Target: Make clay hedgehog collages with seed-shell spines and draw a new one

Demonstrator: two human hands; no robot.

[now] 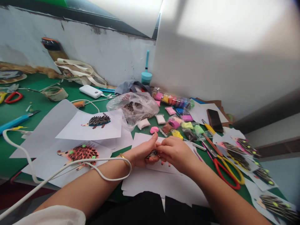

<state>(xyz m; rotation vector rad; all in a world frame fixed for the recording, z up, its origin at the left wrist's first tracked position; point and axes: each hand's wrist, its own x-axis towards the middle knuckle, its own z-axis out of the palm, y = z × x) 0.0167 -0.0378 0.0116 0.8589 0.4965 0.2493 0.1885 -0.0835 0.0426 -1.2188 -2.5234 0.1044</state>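
Observation:
My left hand [143, 155] is cupped around several striped sunflower seeds [152, 154], just above the white paper [161, 184]. My right hand [174, 151] has its fingers pinched together against the seeds and the left fingers; what the fingertips hold is hidden. Beneath my hands a small pink part of a figure shows on the paper, the rest being covered. Beyond them lies a pink clay lump [154, 129]. Further back, a clear plastic bag [146, 104] contains more seeds.
Bagged coloured clay [177, 133] lies behind my hands. Scissors [225, 168] and finished seed hedgehogs [276, 204] are at the right. More hedgehog sheets [70, 129] lie at the left. A white cable [70, 164] crosses over my left forearm. A blue craft knife [17, 122] lies far left.

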